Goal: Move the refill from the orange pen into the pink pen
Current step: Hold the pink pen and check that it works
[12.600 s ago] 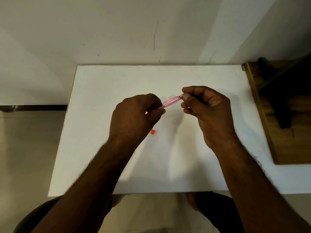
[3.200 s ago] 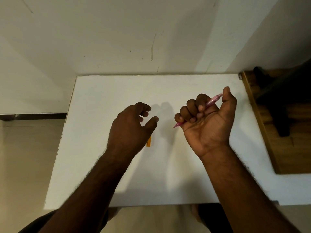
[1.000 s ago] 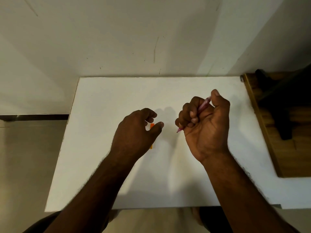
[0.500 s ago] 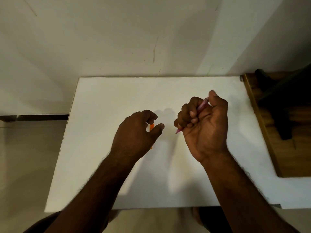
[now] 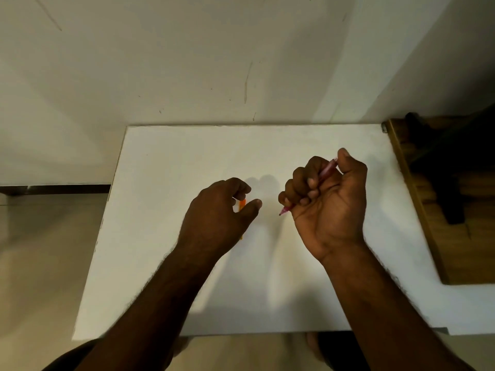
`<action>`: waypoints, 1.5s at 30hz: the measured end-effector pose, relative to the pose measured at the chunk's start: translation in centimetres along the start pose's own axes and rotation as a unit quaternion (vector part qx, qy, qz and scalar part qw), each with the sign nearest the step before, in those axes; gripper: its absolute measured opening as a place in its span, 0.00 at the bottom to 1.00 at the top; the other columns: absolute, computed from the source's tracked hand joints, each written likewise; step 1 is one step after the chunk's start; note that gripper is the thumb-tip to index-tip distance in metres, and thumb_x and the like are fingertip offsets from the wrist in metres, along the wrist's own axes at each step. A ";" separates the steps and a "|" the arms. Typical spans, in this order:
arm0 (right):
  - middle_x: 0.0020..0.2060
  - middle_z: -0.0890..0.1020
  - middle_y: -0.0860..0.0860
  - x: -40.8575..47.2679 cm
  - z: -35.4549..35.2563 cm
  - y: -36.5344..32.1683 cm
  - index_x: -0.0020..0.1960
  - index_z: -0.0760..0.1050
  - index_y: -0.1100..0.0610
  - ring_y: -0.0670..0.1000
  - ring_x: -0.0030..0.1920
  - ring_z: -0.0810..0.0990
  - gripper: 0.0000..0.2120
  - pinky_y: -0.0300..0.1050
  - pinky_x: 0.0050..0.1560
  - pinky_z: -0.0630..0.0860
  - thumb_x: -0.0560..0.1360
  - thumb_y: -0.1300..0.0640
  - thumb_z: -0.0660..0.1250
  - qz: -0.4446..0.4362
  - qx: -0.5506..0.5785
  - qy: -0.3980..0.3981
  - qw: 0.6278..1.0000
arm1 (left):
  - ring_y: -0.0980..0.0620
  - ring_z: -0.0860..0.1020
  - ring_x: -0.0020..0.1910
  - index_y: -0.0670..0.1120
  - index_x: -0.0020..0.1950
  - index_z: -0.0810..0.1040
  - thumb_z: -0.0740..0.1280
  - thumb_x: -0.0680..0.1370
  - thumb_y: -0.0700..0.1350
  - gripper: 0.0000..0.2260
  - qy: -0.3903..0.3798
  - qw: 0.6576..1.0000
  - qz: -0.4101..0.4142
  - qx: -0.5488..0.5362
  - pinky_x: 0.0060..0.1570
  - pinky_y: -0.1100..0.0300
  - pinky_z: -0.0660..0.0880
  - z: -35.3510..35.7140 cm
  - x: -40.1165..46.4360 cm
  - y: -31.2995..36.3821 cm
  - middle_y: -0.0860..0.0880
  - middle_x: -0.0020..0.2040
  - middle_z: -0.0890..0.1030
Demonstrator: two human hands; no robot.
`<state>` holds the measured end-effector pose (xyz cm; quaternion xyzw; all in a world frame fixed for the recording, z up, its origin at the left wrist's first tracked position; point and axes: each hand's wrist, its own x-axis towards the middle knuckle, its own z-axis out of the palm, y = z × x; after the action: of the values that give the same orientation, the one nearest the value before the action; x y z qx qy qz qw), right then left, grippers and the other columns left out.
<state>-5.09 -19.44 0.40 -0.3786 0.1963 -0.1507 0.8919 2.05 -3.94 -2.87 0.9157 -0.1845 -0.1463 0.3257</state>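
The white desk (image 5: 166,236) lies under both my hands, bare apart from the pens. My right hand (image 5: 329,204) is fisted around the pink pen (image 5: 327,170), thumb on its top and tip poking out below my little finger; I should press straight down to test the refill. My left hand (image 5: 222,210) hangs curled and loose, gripping nothing, over the orange pen (image 5: 242,204) showing between thumb and fingers (image 5: 241,187).

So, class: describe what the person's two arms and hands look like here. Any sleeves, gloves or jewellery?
Both forearms are bare up to the frame's lower edge, with no sleeves in view. The left hand and right hand wear no gloves, and no rings, watch or bracelets are visible. Fine hair shows along both forearms.
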 end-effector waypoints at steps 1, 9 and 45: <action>0.25 0.62 0.51 0.0 0.0 0.0 0.30 0.67 0.58 0.51 0.29 0.57 0.27 0.49 0.33 0.59 0.80 0.43 0.51 -0.003 -0.003 -0.001 1.000 | 0.58 0.79 0.49 0.56 0.57 0.81 0.71 0.75 0.59 0.13 0.000 1.000 0.000 0.001 0.44 0.63 0.70 0.0 0.0 0.0 0.59 0.51 0.82; 0.24 0.63 0.50 0.0 0.0 0.1 0.30 0.68 0.57 0.50 0.28 0.59 0.27 0.47 0.32 0.60 0.81 0.43 0.50 -0.004 -0.010 0.001 1.000 | 0.58 0.79 0.49 0.56 0.57 0.81 0.70 0.75 0.60 0.13 -0.001 1.000 0.000 0.004 0.44 0.62 0.70 0.0 0.0 0.0 0.60 0.50 0.82; 0.28 0.58 0.52 0.0 0.0 -0.4 0.31 0.63 0.57 0.52 0.32 0.55 0.25 0.51 0.37 0.56 0.79 0.40 0.54 0.005 0.048 0.006 0.999 | 0.58 0.79 0.49 0.56 0.57 0.80 0.71 0.75 0.59 0.14 -0.012 1.000 0.002 0.004 0.46 0.61 0.72 -0.1 0.0 0.1 0.59 0.50 0.82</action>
<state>-5.18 -19.68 0.69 -0.3338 0.1959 -0.1578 0.9084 2.05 -3.98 -2.71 0.9150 -0.1905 -0.1560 0.3197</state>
